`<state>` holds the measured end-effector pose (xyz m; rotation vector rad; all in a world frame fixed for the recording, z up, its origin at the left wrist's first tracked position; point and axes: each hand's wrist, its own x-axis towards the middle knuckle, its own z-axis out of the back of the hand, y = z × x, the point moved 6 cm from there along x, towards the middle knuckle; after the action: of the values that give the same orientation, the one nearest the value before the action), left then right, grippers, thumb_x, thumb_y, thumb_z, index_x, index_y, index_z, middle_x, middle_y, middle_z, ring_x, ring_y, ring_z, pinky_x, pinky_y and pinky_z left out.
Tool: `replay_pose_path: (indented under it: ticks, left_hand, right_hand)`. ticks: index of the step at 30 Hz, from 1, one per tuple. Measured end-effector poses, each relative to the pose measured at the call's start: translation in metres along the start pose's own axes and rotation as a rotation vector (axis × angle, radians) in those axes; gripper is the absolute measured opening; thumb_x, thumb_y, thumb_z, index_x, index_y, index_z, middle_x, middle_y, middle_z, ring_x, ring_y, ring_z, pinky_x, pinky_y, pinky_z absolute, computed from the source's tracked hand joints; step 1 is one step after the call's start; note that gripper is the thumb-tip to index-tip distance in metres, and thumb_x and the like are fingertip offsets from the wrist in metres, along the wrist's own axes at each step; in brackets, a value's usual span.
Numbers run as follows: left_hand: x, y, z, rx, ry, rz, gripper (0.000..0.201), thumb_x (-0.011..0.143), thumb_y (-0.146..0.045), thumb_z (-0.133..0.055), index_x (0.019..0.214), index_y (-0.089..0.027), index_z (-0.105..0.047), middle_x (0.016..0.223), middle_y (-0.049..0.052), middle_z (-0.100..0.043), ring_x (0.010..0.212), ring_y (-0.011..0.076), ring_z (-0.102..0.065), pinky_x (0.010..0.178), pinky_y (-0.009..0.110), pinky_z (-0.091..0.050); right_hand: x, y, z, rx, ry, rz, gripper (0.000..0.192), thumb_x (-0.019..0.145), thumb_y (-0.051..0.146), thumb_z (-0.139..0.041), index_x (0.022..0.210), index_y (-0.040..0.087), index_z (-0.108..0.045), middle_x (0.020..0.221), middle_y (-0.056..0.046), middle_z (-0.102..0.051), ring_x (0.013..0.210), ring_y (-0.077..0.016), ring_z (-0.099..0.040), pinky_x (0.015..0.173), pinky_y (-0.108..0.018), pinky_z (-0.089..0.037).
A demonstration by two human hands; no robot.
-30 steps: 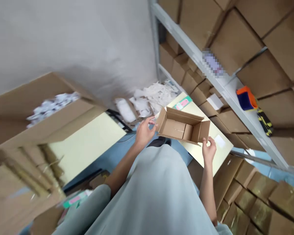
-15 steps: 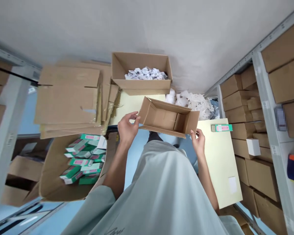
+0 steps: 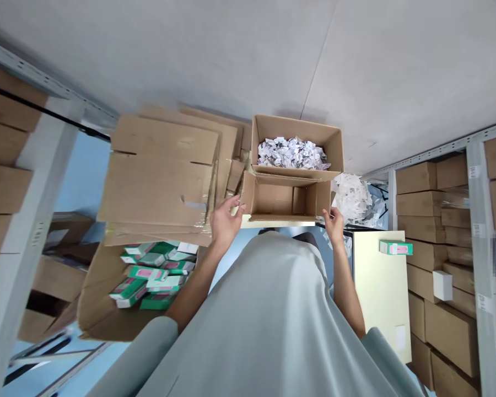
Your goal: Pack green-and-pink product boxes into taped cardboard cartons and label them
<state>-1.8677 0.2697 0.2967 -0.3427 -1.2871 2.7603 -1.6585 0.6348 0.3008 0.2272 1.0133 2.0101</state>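
Note:
Between my hands is a small open cardboard box [image 3: 273, 199] with nothing inside, its side flaps standing out. My left hand [image 3: 226, 219] grips the left flap between thumb and fingers. On the other side, my right hand [image 3: 334, 225] pinches the lower corner of the right flap. Directly behind it stands a larger cardboard box [image 3: 298, 124], partly filled with crumpled white paper pieces [image 3: 291, 153]. The small box is close up against the front of that larger box, over the pale tabletop [image 3: 281, 224].
Flattened cardboard sheets [image 3: 161, 187] are stacked at the left. Below them, a big carton [image 3: 101, 309] holds several green and white boxes [image 3: 157, 281]. One green box [image 3: 395, 247] lies on the right table [image 3: 382, 292]. White scrap [image 3: 351, 196] is heaped near the wall; shelves of cartons [image 3: 450, 325] stand right.
Both hands have brought the small box forward, up to the larger box with the paper, and it has turned from slanted to nearly level. The camera view has shifted too.

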Motion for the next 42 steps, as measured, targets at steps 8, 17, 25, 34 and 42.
replay_pose_path:
  ticks: [8, 17, 25, 34, 42]
  left_hand:
    - [0.035, -0.021, -0.001, 0.018, 0.081, -0.159, 0.079, 0.088, -0.018, -0.073, 0.165, -0.022, -0.056, 0.156, 0.017, -0.065, 0.152, 0.0394, -0.060, 0.134, 0.056, -0.048]
    - [0.097, -0.102, -0.054, 0.102, 0.283, -0.468, 0.042, 0.101, -0.021, -0.068, 0.143, -0.024, -0.077, 0.161, 0.014, -0.068, 0.167, 0.0428, -0.045, 0.143, 0.074, -0.023]
    - [0.105, -0.094, -0.073, 0.144, 0.330, -0.395, 0.043, 0.109, -0.019, -0.057, 0.144, -0.026, -0.081, 0.150, 0.011, -0.078, 0.151, 0.0337, -0.065, 0.134, 0.055, -0.047]
    - [0.106, -0.087, -0.075, 0.100, 0.287, -0.427, 0.041, 0.112, -0.024, -0.053, 0.143, -0.024, -0.081, 0.154, 0.009, -0.076, 0.154, 0.0328, -0.063, 0.136, 0.054, -0.047]
    - [0.108, -0.074, -0.086, 0.023, 0.267, -0.442, 0.041, 0.112, -0.028, -0.056, 0.145, -0.027, -0.080, 0.155, 0.009, -0.076, 0.155, 0.0330, -0.062, 0.137, 0.058, -0.046]
  right_hand:
    - [0.016, 0.026, 0.017, -0.103, -0.043, 0.006, 0.056, 0.090, 0.076, -0.065, 0.107, 0.023, -0.068, 0.110, -0.017, -0.082, 0.107, -0.0344, -0.077, 0.105, -0.057, -0.063]
    - [0.150, 0.179, -0.033, -0.544, 0.152, 0.441, 0.031, 0.109, 0.036, -0.063, 0.128, 0.017, -0.078, 0.128, -0.017, -0.081, 0.121, -0.0337, -0.075, 0.114, -0.051, -0.059]
    - [0.218, 0.163, -0.131, -1.196, 0.634, -0.028, 0.058, 0.092, 0.023, -0.092, 0.147, 0.017, -0.074, 0.153, -0.023, -0.074, 0.143, -0.0346, -0.072, 0.115, -0.043, -0.059]
    - [0.207, 0.176, -0.120, -1.170, 0.601, 0.096, 0.033, 0.102, 0.014, -0.068, 0.131, 0.015, -0.084, 0.146, -0.021, -0.078, 0.140, -0.0316, -0.073, 0.117, -0.038, -0.056]
    - [0.107, 0.219, -0.004, -0.477, 0.380, 0.374, 0.022, 0.103, 0.031, -0.069, 0.110, 0.024, -0.089, 0.116, -0.007, -0.088, 0.099, -0.0257, -0.080, 0.098, -0.037, -0.063]
